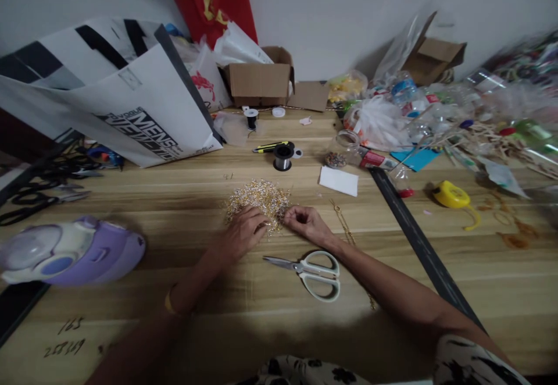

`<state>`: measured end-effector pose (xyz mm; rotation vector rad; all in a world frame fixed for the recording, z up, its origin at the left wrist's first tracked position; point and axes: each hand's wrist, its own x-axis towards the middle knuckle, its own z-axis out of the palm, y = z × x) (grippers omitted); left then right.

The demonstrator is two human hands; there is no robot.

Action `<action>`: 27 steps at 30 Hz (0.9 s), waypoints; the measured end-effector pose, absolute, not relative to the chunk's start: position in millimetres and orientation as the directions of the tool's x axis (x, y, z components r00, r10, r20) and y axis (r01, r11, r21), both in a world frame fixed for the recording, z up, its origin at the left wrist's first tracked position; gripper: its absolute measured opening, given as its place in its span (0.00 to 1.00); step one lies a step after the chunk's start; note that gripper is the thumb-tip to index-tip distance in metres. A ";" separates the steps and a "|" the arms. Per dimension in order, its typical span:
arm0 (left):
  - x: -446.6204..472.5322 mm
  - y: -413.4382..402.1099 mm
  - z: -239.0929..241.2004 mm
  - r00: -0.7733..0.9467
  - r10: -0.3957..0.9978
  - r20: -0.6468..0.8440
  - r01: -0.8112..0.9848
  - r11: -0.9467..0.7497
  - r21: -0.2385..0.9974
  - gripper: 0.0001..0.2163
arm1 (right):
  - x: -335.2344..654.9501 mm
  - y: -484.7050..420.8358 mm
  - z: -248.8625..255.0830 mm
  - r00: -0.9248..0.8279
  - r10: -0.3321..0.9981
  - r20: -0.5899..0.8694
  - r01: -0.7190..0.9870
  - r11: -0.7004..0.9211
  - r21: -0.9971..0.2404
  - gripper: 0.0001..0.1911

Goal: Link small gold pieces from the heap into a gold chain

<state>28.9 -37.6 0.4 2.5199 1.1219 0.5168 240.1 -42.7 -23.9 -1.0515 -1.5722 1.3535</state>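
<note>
A loose heap of small gold and silver metal pieces [260, 194], too fine to name, lies mid-table. My left hand [244, 231] rests palm down on its near edge, fingers bent and thumb slightly apart, with nothing visible held. At the heap's right side my right hand [310, 225] has its thumb and fingertips drawn together in a pinch. Whatever is between them is too small to make out. White-handled scissors [320, 274] lie in front of the hands, blades pointing left. Beside my right forearm runs a thin gold chain [344, 222], partly hidden beneath it.
Behind the heap are a wire spool [283, 157], a yellow utility knife [272, 147] and a jar of beads [340, 151]. A folded white paper [339, 181] and yellow tape measure [451, 195] lie right. Left stand a purple bottle [96, 251] and large paper bag [131, 94].
</note>
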 end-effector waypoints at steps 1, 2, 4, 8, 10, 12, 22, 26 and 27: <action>31.8 -38.4 1.8 0.624 0.759 0.187 0.634 -0.631 0.448 0.06 | 240.5 -43.0 -24.1 -0.346 0.937 0.056 0.089 0.092 -0.992 0.14; 34.9 -39.5 3.1 0.619 0.763 0.186 0.634 -0.625 0.455 0.06 | 240.9 -43.3 -24.6 -0.353 0.934 0.062 0.089 0.099 -0.991 0.14; 41.1 -41.6 4.9 0.615 0.765 0.191 0.627 -0.621 0.471 0.07 | 241.5 -44.1 -26.5 -0.377 0.924 0.070 0.098 0.115 -0.989 0.13; 50.6 -43.8 3.6 0.619 0.757 0.209 0.598 -0.627 0.499 0.06 | 242.2 -45.0 -31.5 -0.417 0.904 0.092 0.133 0.161 -0.978 0.13; 52.9 -44.0 1.6 0.613 0.759 0.221 0.592 -0.626 0.507 0.05 | 242.3 -45.1 -32.7 -0.425 0.899 0.105 0.144 0.182 -0.973 0.13; 53.7 -44.2 -0.4 0.605 0.762 0.229 0.588 -0.622 0.517 0.06 | 242.0 -45.3 -32.5 -0.430 0.896 0.113 0.147 0.193 -0.970 0.12; 49.6 -46.3 -3.2 0.557 0.789 0.258 0.558 -0.586 0.587 0.08 | 239.0 -50.2 -30.7 -0.431 0.889 0.152 0.240 0.276 -0.931 0.10; 49.5 -46.5 -5.8 0.538 0.798 0.270 0.561 -0.578 0.593 0.07 | 239.0 -51.7 -31.8 -0.430 0.884 0.185 0.282 0.326 -0.902 0.09; 49.5 -46.4 -6.3 0.530 0.801 0.279 0.557 -0.577 0.597 0.07 | 239.0 -51.8 -32.2 -0.431 0.883 0.188 0.288 0.332 -0.898 0.09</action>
